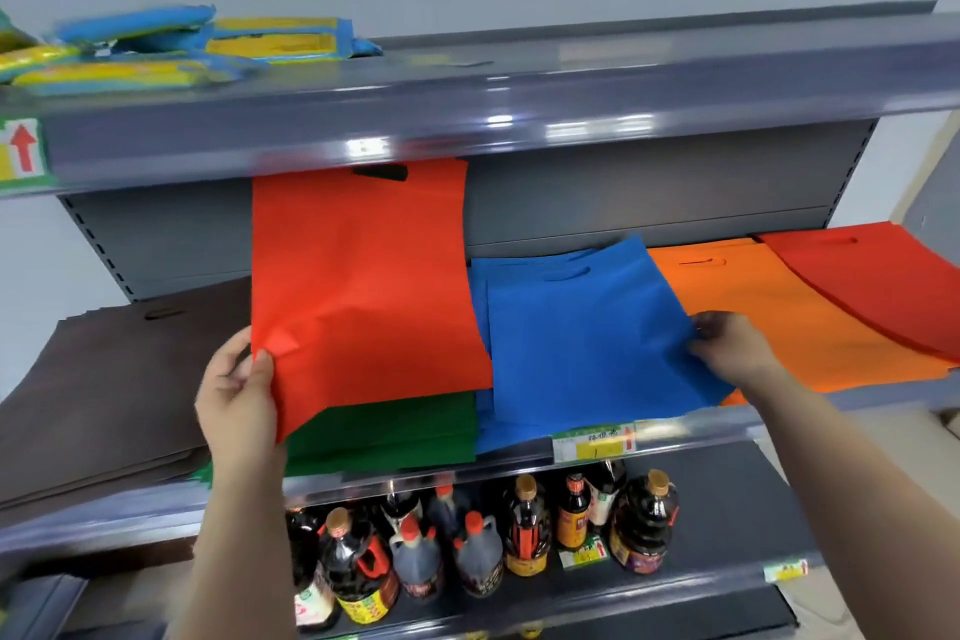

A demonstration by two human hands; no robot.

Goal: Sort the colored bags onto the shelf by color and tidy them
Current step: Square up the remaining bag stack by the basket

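My left hand pinches the lower left corner of a red bag and holds it up in front of the middle shelf. Under it lies a green pile. My right hand grips the right edge of the top blue bag on the blue pile. A brown pile lies at the left. To the right of the blue bags lie an orange pile and a red pile.
The top shelf carries blue and yellow packets at its left. Several dark sauce bottles stand on the lower shelf. Price tags hang on the shelf edges. A grey wall is behind.
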